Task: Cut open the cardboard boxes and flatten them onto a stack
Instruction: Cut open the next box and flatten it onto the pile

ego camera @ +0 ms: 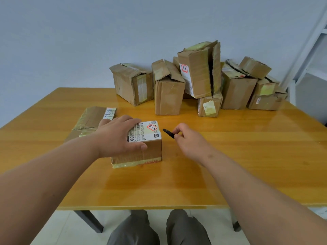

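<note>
Pressing my left hand [118,137], fingers spread, on the labelled cardboard box [141,147] mid-desk [230,156]; my right hand [187,138] pinches a black cutter [168,133] just beside it.

Glossy yellow wooden table [230,156], on it matt brown cardboard boxes [168,89] with shiny tape, small box [141,152] with white paper label

A small box [141,147] is pressed down by the left hand [116,137]. A black cutter [169,133] is pinched by the right hand [189,138].
</note>
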